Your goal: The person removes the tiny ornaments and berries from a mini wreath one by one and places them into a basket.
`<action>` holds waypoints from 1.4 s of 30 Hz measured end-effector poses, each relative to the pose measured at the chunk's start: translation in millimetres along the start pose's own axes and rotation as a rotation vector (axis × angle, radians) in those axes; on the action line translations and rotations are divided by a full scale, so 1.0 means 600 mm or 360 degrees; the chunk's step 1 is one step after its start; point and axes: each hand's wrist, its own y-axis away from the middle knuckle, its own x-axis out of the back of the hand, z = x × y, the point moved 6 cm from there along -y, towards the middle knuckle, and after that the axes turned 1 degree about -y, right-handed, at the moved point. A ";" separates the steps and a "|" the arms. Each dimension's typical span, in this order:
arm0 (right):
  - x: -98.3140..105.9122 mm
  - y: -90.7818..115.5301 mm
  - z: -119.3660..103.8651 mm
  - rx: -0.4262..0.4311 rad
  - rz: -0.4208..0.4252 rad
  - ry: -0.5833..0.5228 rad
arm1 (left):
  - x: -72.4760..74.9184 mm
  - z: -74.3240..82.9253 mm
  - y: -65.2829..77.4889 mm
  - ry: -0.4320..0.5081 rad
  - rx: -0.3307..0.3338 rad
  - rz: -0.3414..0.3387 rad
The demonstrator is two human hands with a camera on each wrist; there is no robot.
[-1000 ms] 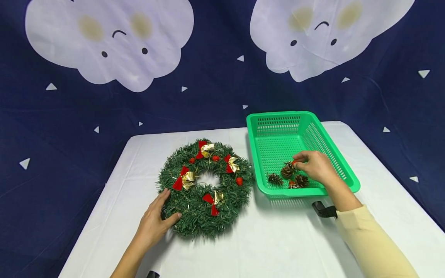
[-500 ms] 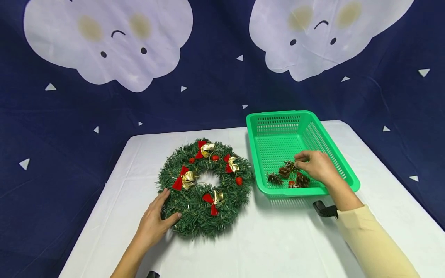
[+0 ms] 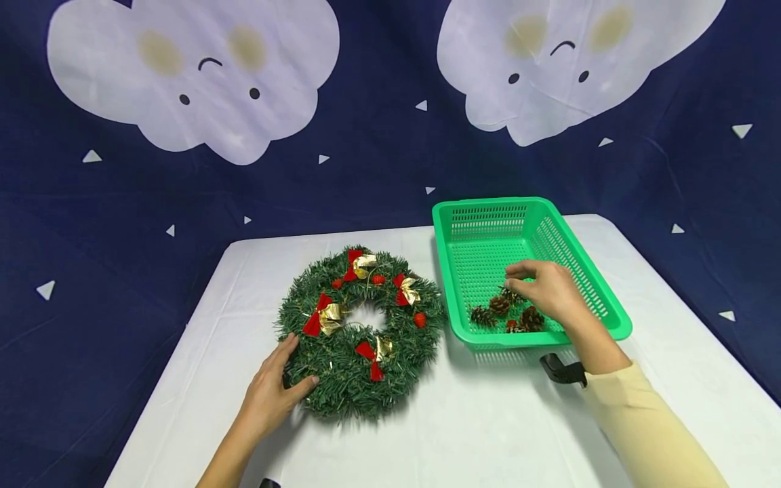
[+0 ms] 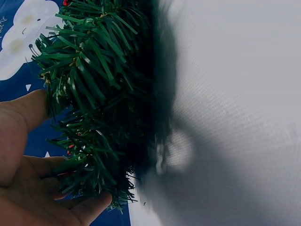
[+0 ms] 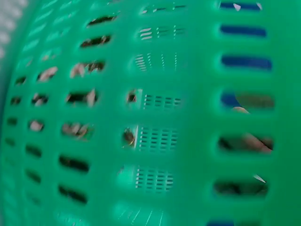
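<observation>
A green tinsel wreath [image 3: 360,386] with red-and-gold bows and small red berries lies on the white table. At its near left edge rests my left hand [image 3: 267,393], thumb and fingers spread; in the left wrist view the fingers [image 4: 89,207] touch the tinsel. My right hand [image 3: 546,288] reaches into the green basket [image 3: 485,337], with thumb and fingertips pinching at the top of a pine cone [image 3: 511,295]. The fingers partly cover that cone. In the right wrist view, the slotted basket wall [image 5: 193,117] blocks most of the hand.
Several other pine cones lie at the near end of the basket, among them a brown one [image 3: 499,306] and a dark one [image 3: 483,316]. Some have red bits. A navy cloth [image 3: 378,183] with white clouds hangs behind the table [image 3: 464,434].
My right hand let go of a piece with a red part, then moved slightly left onto another pine cone. Cones near it shifted a little. The left hand and wreath have stayed put.
</observation>
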 end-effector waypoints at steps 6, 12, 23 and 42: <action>-0.005 -0.001 -0.021 0.0027 0.0032 -0.0021 | -0.002 0.000 0.000 0.0000 -0.0012 0.0005; -0.019 0.002 -0.053 0.0054 0.0031 -0.0114 | -0.001 0.000 -0.002 0.0001 -0.0019 0.0005; -0.039 -0.004 -0.105 0.0157 0.0073 -0.0251 | -0.001 -0.002 -0.003 0.0016 0.0011 -0.0010; -0.080 -0.008 -0.181 0.0240 0.0034 -0.0442 | 0.000 0.000 -0.002 0.0010 0.0013 -0.0005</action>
